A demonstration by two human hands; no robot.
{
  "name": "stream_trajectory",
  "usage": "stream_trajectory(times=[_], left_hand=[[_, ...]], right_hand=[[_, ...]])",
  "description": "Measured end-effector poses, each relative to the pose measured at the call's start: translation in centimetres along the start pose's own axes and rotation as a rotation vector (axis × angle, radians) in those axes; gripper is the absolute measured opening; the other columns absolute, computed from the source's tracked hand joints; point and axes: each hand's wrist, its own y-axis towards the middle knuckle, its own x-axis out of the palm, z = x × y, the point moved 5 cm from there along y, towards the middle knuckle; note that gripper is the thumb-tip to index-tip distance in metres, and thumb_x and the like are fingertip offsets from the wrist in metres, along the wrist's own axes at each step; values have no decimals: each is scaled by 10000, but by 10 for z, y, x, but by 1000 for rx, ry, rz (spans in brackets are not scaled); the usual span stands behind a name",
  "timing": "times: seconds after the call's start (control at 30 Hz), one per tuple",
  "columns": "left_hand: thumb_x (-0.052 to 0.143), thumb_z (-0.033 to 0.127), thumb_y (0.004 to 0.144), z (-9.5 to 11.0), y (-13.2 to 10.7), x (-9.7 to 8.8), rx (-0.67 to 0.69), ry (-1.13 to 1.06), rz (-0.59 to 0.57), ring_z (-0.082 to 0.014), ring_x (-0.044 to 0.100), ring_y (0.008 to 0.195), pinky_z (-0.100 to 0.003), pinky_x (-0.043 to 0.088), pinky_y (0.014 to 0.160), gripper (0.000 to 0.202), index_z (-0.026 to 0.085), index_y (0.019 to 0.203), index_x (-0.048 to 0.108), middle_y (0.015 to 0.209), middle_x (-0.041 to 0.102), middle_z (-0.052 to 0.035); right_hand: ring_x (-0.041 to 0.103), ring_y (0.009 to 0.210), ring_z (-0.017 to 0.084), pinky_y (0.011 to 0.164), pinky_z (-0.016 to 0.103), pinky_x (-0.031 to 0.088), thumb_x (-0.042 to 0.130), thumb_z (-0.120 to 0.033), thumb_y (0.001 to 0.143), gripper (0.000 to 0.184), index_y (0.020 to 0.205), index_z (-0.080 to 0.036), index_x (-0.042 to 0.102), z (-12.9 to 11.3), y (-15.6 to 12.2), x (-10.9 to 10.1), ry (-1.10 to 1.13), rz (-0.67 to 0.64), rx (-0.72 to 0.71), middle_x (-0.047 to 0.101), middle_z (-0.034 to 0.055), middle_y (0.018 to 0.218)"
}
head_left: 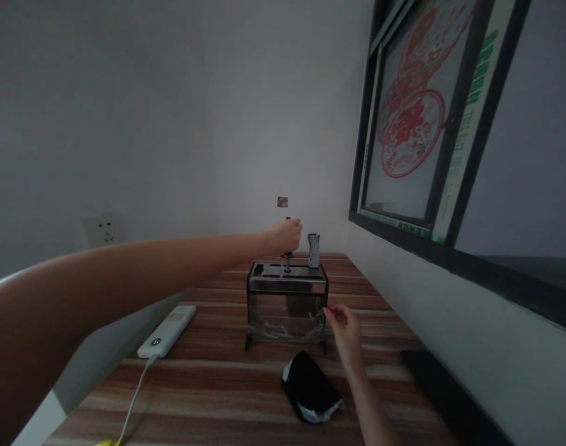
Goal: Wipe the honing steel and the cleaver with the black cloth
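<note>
On the wooden table (217, 384), left hand (285, 236) grips a handle (287, 256) atop the rack (286, 303), right hand (345, 331) pinches its corner.

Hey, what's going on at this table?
A person at a wooden table has both bare hands at a slotted metal holder. The left hand is closed around a dark handle standing in a top slot, next to a silver handle. The right hand is at a lower corner of the holder; whether it grips is unclear. A white power bank and a black pouch lie nearby.
</note>
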Motion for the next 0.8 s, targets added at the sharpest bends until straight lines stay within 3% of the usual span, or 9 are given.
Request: stream_trajectory(times=[0.3,0.8], left_hand=[[634,95,687,25,-1,14,34,-61,14,-214,619,774,-334,380,665,183,236,572,658,709,716,-64],[613,94,746,40,-3,24,-23,-128,-22,-224,562,832,-324,323,702,146,184,645,666,803,700,-91]], right_hand=[[562,614,175,620,290,446,687,-464,659,298,680,-193,568,-1,0,0,0,-7,-9,596,4,635],[571,620,179,610,287,456,679,-496,656,328,676,-185,578,0,-1,-1,-14,-3,-26,614,14,636]])
